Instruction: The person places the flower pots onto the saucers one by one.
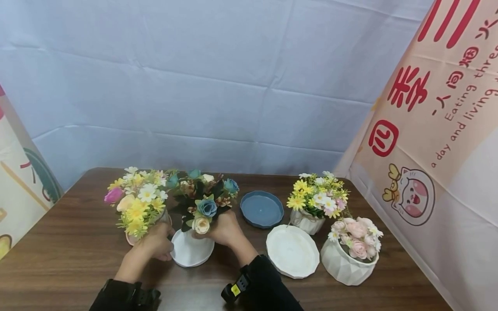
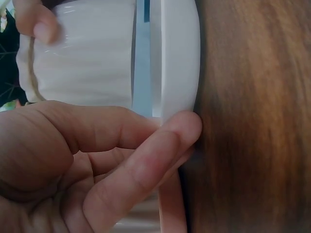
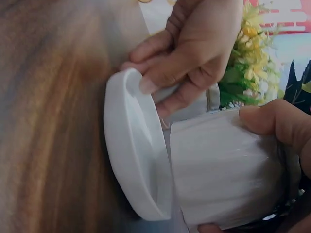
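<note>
My left hand (image 1: 155, 242) pinches the rim of a small white saucer (image 1: 192, 255) between thumb and fingers. In the left wrist view that saucer (image 2: 181, 58) stands on the wooden table, its rim under my fingertips. My right hand (image 1: 225, 229) grips a white flowerpot (image 3: 218, 167) near its top, thumb on the side. Blue and cream artificial roses (image 1: 206, 207) with dark leaves fill this pot and hide most of it in the head view. The right wrist view has the pot's base close over the saucer, with a narrow gap showing.
Left of my hands, a pot of yellow and white flowers (image 1: 142, 203) stands on a pink saucer (image 1: 130, 238). To the right are a blue saucer (image 1: 262, 209), a larger white saucer (image 1: 292, 250), a white pot (image 1: 307, 222) of yellow flowers, and a faceted pot (image 1: 348, 264) with pink roses.
</note>
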### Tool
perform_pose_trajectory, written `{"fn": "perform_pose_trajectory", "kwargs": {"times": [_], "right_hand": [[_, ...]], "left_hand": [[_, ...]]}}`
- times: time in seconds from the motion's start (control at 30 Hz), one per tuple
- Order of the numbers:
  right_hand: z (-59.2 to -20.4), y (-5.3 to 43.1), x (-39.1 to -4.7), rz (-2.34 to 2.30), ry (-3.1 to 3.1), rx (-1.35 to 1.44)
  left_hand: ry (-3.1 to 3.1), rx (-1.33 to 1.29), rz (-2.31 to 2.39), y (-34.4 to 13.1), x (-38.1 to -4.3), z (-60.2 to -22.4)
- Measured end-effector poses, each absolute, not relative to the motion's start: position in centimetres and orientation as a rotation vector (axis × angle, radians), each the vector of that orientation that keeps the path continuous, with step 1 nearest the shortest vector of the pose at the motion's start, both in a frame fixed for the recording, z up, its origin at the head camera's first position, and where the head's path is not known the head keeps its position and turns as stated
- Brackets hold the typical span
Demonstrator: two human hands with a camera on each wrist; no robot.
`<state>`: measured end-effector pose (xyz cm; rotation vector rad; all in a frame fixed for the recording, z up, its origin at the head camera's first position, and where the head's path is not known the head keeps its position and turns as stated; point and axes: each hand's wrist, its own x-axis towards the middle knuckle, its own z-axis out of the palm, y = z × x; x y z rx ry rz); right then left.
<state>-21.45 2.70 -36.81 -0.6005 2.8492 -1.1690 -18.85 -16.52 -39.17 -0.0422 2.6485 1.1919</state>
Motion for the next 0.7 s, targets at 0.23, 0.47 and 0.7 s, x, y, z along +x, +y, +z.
{"fn": "perform_pose_trajectory", "kwargs": {"times": [0.23,0.47,0.7], "right_hand": [[-36.9,2.2,-20.6,-1.09,2.898,-0.777],[-37.3,1.9,-20.2,-1.121,2.867,-0.791],[-37.5,1.7,-20.0,-1.092,2.874,-0.807]], "left_hand": [[2.637,-0.037,1.268,-16.6,-18.8,-39.3],[2.617,-0.05,1.289,-16.6,-18.9,-39.3],[2.598,-0.069,1.32,-16.4,-18.6,-38.9]]}}
